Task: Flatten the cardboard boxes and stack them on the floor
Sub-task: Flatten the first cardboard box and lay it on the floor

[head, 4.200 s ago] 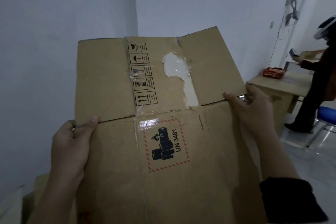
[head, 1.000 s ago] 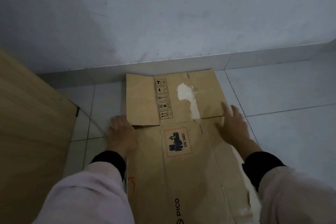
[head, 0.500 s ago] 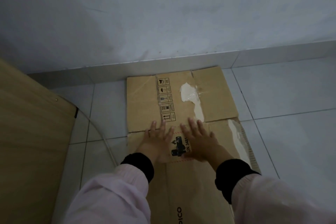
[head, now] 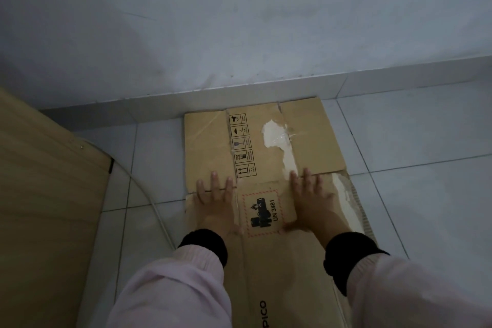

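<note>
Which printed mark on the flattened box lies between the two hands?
The UN 3481 battery label, with the red dashed border, between left hand and right hand; the black handling symbols lie beyond both.

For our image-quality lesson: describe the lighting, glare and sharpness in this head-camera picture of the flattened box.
Head view: dim bluish light, darker at the corners; the UN 3481 label on the flattened brown cardboard box reads sharply; faint sheen on clear tape by the torn white patch; left hand and right hand cast only soft shadows.

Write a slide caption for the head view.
Left hand and right hand press a flattened cardboard box on the tiled floor.
</note>
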